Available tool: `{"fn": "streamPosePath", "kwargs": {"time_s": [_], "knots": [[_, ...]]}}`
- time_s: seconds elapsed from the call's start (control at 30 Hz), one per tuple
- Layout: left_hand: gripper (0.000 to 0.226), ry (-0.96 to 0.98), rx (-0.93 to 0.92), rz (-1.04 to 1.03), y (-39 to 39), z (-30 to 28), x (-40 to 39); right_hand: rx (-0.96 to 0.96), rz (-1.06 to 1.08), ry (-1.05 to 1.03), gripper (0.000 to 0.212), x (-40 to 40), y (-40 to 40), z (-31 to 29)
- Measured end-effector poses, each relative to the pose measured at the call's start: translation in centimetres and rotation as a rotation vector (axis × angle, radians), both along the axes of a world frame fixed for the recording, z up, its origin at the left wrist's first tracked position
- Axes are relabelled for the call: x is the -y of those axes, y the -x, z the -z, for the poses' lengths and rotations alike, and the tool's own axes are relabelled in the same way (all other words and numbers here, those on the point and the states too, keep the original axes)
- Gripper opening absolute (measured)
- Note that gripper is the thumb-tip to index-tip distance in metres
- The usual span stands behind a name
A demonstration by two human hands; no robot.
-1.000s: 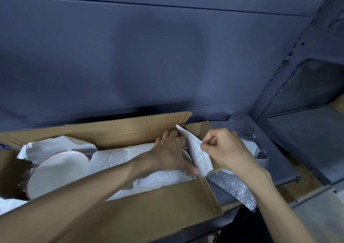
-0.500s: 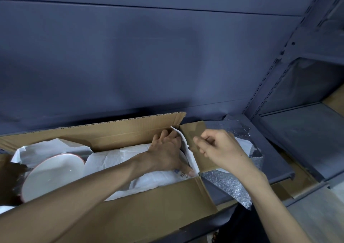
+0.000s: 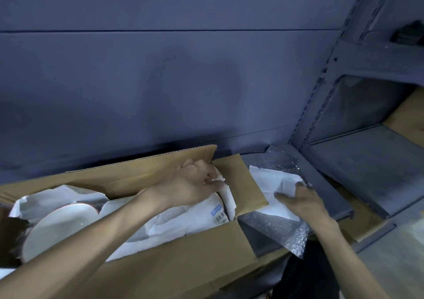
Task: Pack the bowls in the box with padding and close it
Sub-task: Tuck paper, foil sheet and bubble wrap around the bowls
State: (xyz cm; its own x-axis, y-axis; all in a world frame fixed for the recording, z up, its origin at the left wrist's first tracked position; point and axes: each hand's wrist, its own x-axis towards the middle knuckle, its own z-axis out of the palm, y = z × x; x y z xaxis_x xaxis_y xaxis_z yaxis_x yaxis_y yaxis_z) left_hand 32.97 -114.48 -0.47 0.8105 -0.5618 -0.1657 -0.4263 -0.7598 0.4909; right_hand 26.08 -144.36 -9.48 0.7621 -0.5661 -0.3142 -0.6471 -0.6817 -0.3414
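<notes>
Cardboard box (image 3: 160,264) sits open on the grey shelf (image 3: 325,184), and inside it we see a white bowl (image 3: 62,225) with a red rim at the left end, bedded in white packing paper (image 3: 174,220). Our left hand (image 3: 195,187) is deep in the far right corner of the box, fingers curled on the paper's edge, tucking it beside the end flap (image 3: 241,184). Our right hand (image 3: 302,201), which a second ago pinched that same paper at the box, has moved out to the right and now rests on a loose white sheet (image 3: 273,184), fingers spread and relaxed. That sheet lies on bubble wrap (image 3: 282,232) beside the box.
</notes>
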Motion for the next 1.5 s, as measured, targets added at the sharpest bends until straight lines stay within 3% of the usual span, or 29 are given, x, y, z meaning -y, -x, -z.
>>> {"fn": "streamPosePath", "kwargs": {"time_s": [0.1,0.2,0.3,0.43,0.57,0.67,0.77,0.87,1.0,1.17,1.3,1.4,1.5], "knots": [[0.023,0.091,0.038,-0.047,1.1,-1.9,-0.8,0.045,0.040,-0.024,0.102,0.1,0.1,1.1],[0.017,0.190,0.097,-0.079,2.1,-3.3,-2.0,0.115,0.082,-0.095,0.105,0.3,0.0,1.4],[0.014,0.293,0.113,-0.131,2.7,-3.9,-3.5,0.259,0.110,-0.155,0.083,0.4,-0.1,1.4],[0.013,0.362,0.134,-0.209,3.1,-4.0,-5.4,0.502,0.103,-0.146,0.021,-1.0,0.3,0.2],[0.014,0.445,0.136,-0.276,3.5,-3.9,-6.8,0.833,-0.017,-0.095,0.033,-3.9,0.4,-3.3],[0.016,0.534,0.115,-0.337,3.9,-4.3,-7.9,1.082,-0.194,-0.126,0.018,-7.2,0.8,-7.4],[0.018,0.752,0.081,-0.430,5.0,-4.9,-9.5,1.198,-0.487,-0.097,0.010,-11.3,1.5,-10.7],[0.019,0.874,0.091,-0.533,6.4,-5.6,-11.7,1.204,-0.716,-0.199,0.017,-15.7,2.1,-12.6],[0.029,0.936,0.054,-0.627,8.8,-6.3,-14.9,1.178,-0.770,-0.340,0.042,-22.7,2.2,-13.3],[0.050,0.906,-0.102,-0.440,12.3,-7.1,-19.2,1.036,-0.944,-0.666,0.012,-32.2,2.2,-12.9],[0.031,0.823,0.106,-0.625,13.3,-7.0,-22.1,0.747,-1.205,-0.941,0.038,-36.7,2.2,-12.4],[0.022,0.691,0.280,-0.875,13.3,-6.8,-25.1,0.684,-1.207,-0.936,0.031,-37.6,0.7,-11.7],[0.027,0.397,0.441,-1.073,12.9,-6.8,-28.0,0.690,-1.129,-0.856,0.020,-38.0,-1.4,-11.0]]}}
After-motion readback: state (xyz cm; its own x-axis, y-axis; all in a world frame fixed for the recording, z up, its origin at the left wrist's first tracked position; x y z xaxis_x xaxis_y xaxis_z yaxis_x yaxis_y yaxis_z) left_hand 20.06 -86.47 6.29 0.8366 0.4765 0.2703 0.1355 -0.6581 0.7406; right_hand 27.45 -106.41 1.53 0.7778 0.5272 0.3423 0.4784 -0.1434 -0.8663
